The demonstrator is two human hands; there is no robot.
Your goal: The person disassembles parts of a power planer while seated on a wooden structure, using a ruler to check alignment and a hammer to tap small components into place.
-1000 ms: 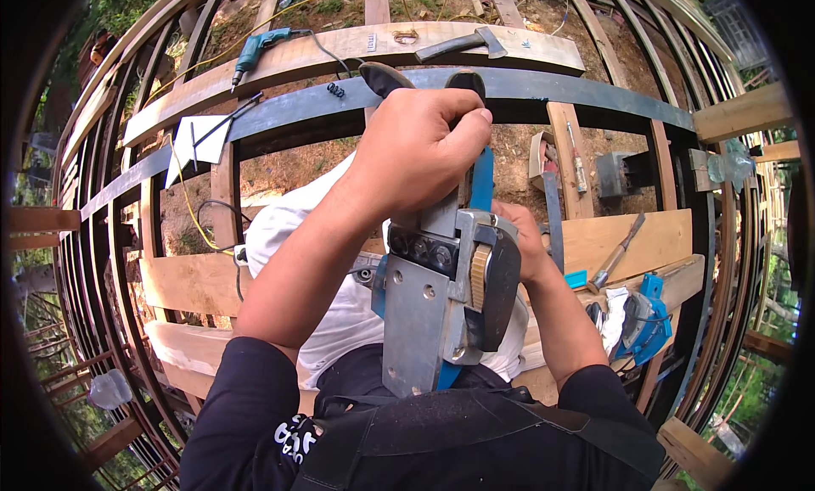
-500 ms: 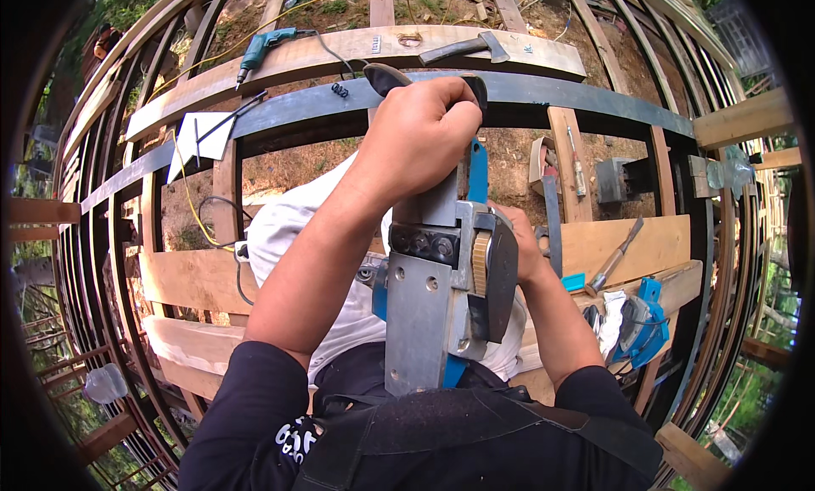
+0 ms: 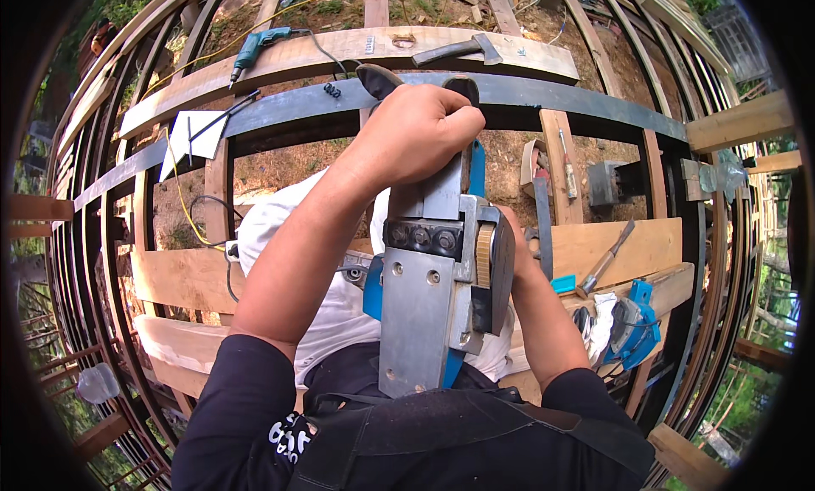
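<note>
Head view: planer [image 3: 416, 313] lies sole-up over the lap [image 3: 338, 342], apparently for underside access, left hand [image 3: 422, 139] fingers curled tight at its front, right hand [image 3: 519, 246] fingers hidden, state indeterminable.

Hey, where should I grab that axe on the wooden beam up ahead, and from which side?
Probably by the handle, toward its left end, coming from the left: the axe lies across the beam with its handle pointing left and its metal head at the right, so that grip should keep fingers away from the head.
</note>
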